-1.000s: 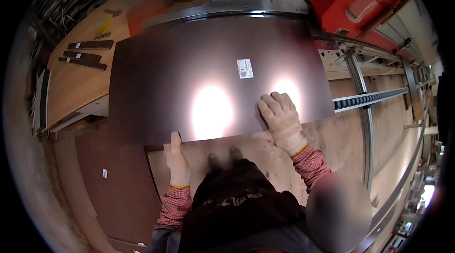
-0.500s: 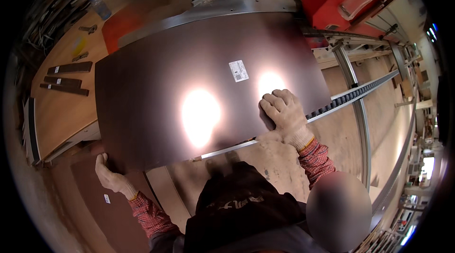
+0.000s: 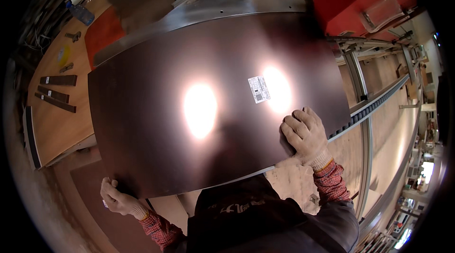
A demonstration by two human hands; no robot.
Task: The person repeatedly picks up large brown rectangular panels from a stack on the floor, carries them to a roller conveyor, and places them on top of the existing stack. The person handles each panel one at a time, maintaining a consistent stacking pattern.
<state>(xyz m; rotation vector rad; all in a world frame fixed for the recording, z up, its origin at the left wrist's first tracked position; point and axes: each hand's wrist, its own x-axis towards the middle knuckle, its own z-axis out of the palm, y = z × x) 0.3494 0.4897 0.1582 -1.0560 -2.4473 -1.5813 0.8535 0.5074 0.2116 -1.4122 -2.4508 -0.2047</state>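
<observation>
Left hand [image 3: 118, 199] grips the near-left corner of the dark panel [image 3: 208, 96], fingers curled under its edge. The panel lies flat across the saw table [image 3: 227, 1], centre scene. Right hand [image 3: 305, 134] presses flat on the near-right edge. Looks like positioning; the next move needs both hands steering evenly.

Landmark: the red machine housing [image 3: 360, 1], top right. Just below it, a metal guide rail [image 3: 379, 101] slanting down toward the right edge. Left of it, a grey steel plate [image 3: 222, 4] with small holes. Far left of it, a wooden surface [image 3: 57, 125] carrying three dark narrow strips [image 3: 57, 92], a yellow disc [image 3: 63, 55] and an orange-red sheet [image 3: 105, 32].
</observation>
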